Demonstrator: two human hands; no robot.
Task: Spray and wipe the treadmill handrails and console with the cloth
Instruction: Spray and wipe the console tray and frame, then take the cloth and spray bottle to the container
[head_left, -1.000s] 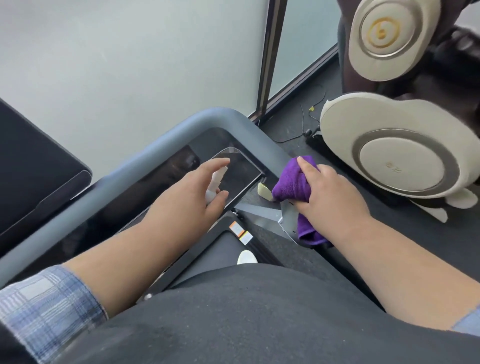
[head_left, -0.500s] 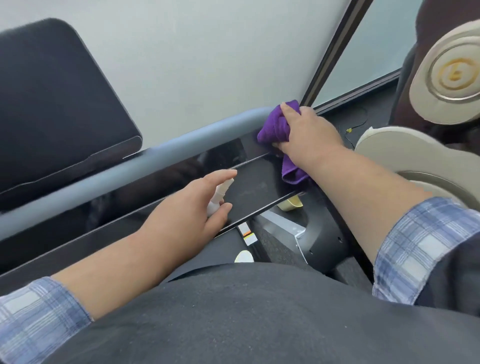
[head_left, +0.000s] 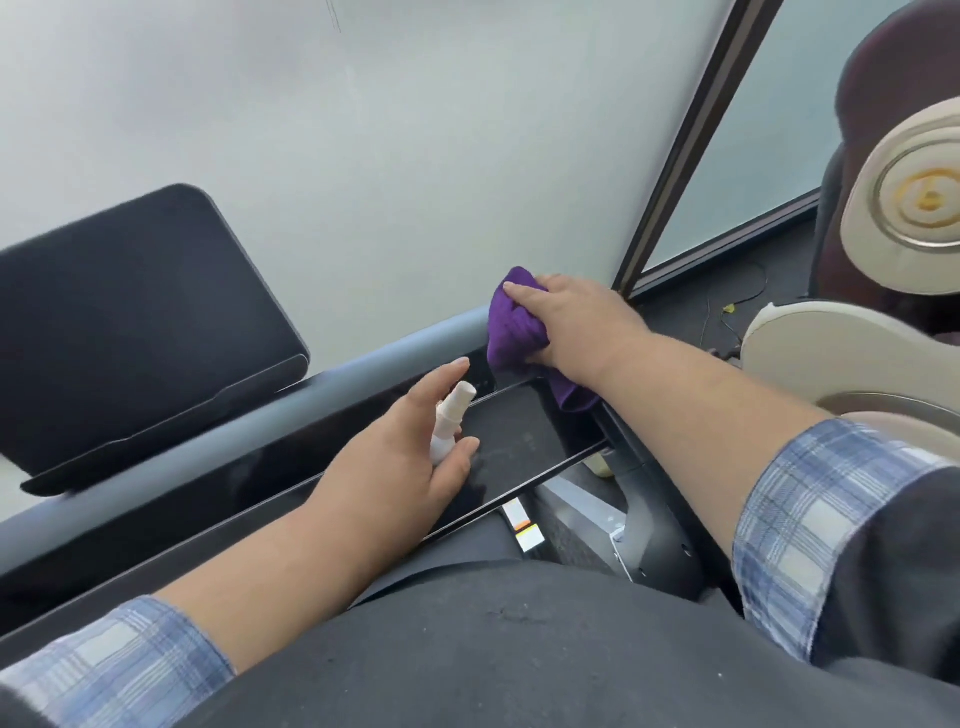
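My right hand (head_left: 571, 322) grips a bunched purple cloth (head_left: 511, 332) and presses it on the right end of the grey handrail bar (head_left: 311, 389) of the treadmill. Part of the cloth hangs down over the edge of the glossy black console panel (head_left: 519, 441). My left hand (head_left: 410, 457) hovers over that panel and holds a small white spray bottle (head_left: 449, 418) between thumb and fingers, nozzle pointing up and right.
A dark tablet-like screen (head_left: 130, 322) stands behind the handrail at the left. A massage chair with cream round pads (head_left: 914, 202) sits at the right. A dark window frame post (head_left: 691, 140) and cables on the floor lie behind the treadmill's right upright (head_left: 654, 530).
My right hand has carried the cloth from the lower side frame up onto the handrail's right end. The view has tilted up and left; the left hand keeps the bottle over the console.
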